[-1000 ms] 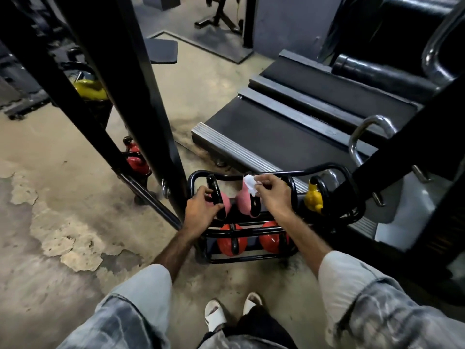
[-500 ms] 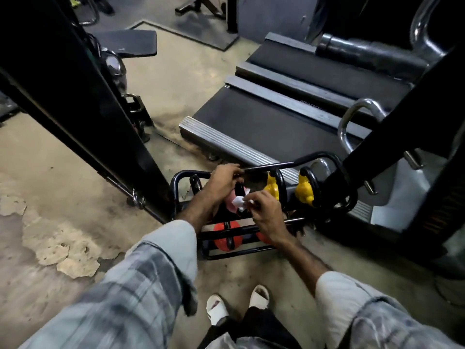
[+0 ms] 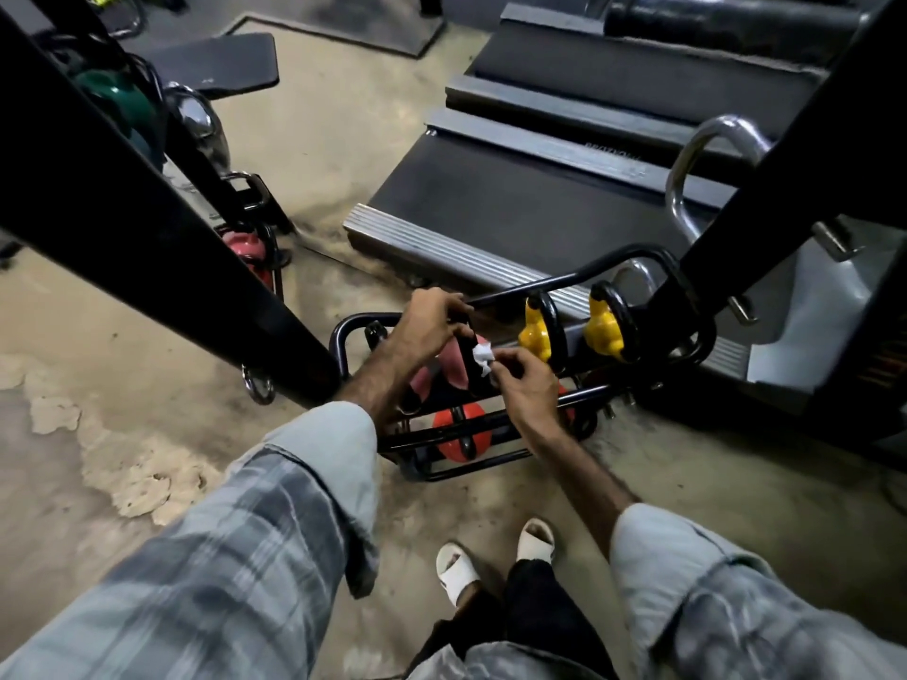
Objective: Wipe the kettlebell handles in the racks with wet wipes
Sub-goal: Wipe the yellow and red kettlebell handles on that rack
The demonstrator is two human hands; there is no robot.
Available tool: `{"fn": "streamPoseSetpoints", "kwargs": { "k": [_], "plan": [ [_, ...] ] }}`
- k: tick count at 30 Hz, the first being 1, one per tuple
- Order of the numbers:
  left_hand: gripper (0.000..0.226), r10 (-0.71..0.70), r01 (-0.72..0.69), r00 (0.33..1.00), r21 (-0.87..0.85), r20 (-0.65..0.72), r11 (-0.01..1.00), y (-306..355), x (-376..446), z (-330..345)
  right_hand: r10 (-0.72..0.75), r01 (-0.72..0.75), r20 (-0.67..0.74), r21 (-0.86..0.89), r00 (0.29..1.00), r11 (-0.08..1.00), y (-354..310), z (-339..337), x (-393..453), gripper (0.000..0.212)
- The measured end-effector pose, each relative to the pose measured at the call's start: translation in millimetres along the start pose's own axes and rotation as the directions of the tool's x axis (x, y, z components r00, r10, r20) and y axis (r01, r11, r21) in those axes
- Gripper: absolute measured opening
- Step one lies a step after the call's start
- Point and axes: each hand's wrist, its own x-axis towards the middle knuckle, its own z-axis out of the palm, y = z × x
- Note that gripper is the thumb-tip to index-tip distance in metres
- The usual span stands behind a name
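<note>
black tubular steel forms the low kettlebell rack standing on the concrete floor. upper tier: a pink kettlebell with a black handle, then two yellow kettlebells to its right. lower tier: an orange kettlebell behind the front rail.

left hand: fingers curled over the top of the pink kettlebell's black handle, gripping it. right hand: thumb and fingertips pinched together on a crumpled white wet wipe, which is pressed against the right side of that same handle, just below the left hand.

treadmill deck lies directly behind the rack. a second pink kettlebell sits in a separate rack to the left, partly hidden by a black diagonal frame beam. plaid sleeves cover both forearms; white sandals are visible at the bottom.
</note>
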Motion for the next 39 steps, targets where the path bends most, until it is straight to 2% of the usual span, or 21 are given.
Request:
{"fn": "streamPoseSetpoints", "kwargs": {
  "k": [4, 9, 14, 18, 21, 22, 24, 26, 29, 31, 34, 37, 39],
  "plan": [
    [0.035, -0.022, 0.021, 0.998, -0.026, -0.052, 0.999, 6, -2, 4, -0.025, 0.027, -0.042, 0.053, 0.999, 0.998, -9, 5, 4, 0.008],
    [0.029, 0.01, -0.012, 0.999, -0.057, -0.051, 0.998, 7, -2, 6, 0.105, -0.105, -0.026, 0.0, 0.994, 0.995, 18, 2, -12, 0.01],
    [0.029, 0.0, -0.008, 0.999, -0.17, -0.048, 0.985, 5, -1, 9, 0.029, -0.029, -0.027, 0.015, 0.999, 0.999, -7, 0, 4, 0.013],
    [0.031, 0.017, -0.022, 0.997, -0.064, -0.074, 0.998, 5, -5, 7, 0.091, -0.091, -0.034, -0.007, 0.995, 0.996, 6, -1, -15, 0.014],
    [0.032, 0.029, -0.033, 0.996, -0.05, -0.084, 0.998, 1, -6, 8, 0.091, -0.094, -0.066, -0.044, 0.994, 0.995, 12, -1, -26, 0.011],
    [0.033, 0.029, -0.034, 0.997, -0.061, -0.078, 0.998, 2, -7, 8, 0.044, -0.048, -0.075, -0.047, 0.996, 0.998, 9, 0, -24, 0.01],
    [0.033, 0.026, -0.032, 0.997, -0.07, -0.075, 0.997, 3, -8, 8, -0.146, 0.137, -0.084, -0.1, 0.986, 0.986, -2, 2, -16, 0.009],
    [0.033, 0.014, -0.018, 0.998, -0.071, -0.063, 0.997, 2, -7, 6, -0.372, 0.361, -0.038, -0.171, 0.927, 0.917, -9, 5, -9, 0.01],
    [0.035, -0.006, 0.002, 0.999, -0.074, -0.054, 0.997, 1, -5, 6, -0.571, 0.581, 0.139, -0.332, 0.809, 0.743, 7, 3, -15, 0.018],
    [0.036, -0.007, 0.002, 0.998, -0.074, -0.059, 0.997, -1, -4, 6, -0.597, 0.643, 0.251, -0.398, 0.762, 0.654, 26, -1, -23, 0.019],
    [0.035, -0.018, 0.01, 0.998, -0.123, -0.063, 0.992, -3, -3, 8, -0.592, 0.652, 0.293, -0.473, 0.751, 0.592, 31, -5, -22, 0.017],
    [0.039, -0.011, 0.003, 0.998, -0.13, -0.064, 0.992, -5, -2, 8, -0.662, 0.736, 0.362, -0.502, 0.656, 0.454, 17, -5, -15, 0.021],
    [0.038, -0.014, 0.005, 0.998, -0.146, -0.059, 0.989, -5, -1, 8, -0.674, 0.749, 0.376, -0.51, 0.636, 0.423, 8, -4, -12, 0.025]
  ]
}}
